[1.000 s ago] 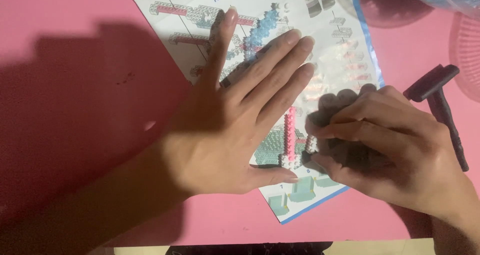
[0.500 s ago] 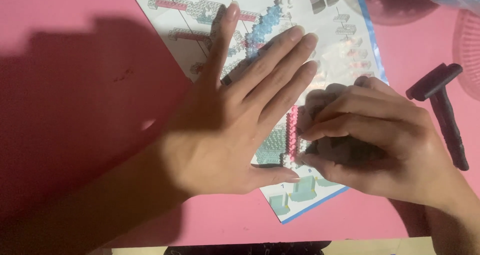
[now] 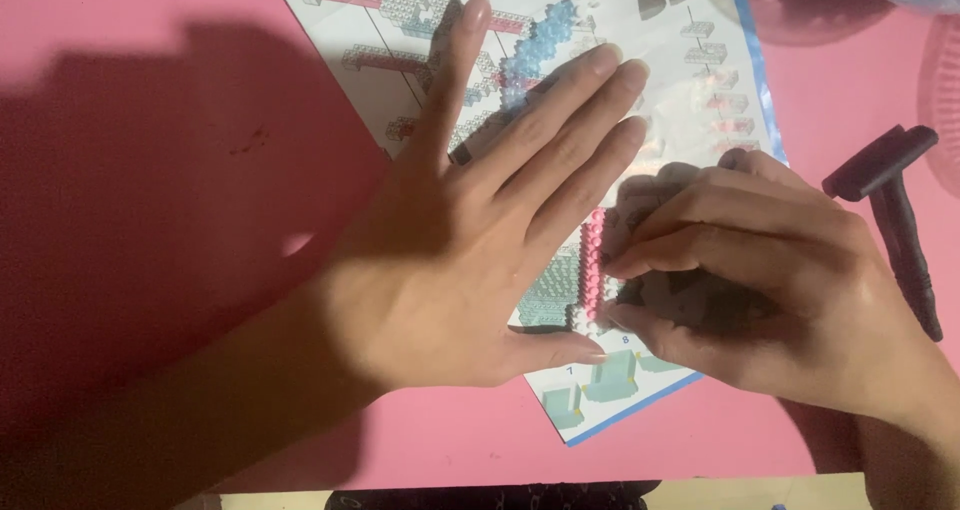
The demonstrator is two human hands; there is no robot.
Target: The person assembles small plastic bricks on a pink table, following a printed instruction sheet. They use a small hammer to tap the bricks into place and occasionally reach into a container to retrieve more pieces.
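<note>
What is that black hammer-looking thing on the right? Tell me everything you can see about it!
The black tool looks like a small hammer: a short blocky head at the top and a long, slim handle running down toward the lower right. It seems to be matte dark plastic, in one piece. It lies flat on the pink table, just right of the right hand, which hides none of it and does not seem to touch it. Nothing else rests on it.

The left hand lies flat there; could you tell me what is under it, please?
Under the left hand lie the instruction sheet and part of the small-brick model; the rest is covered.
</note>
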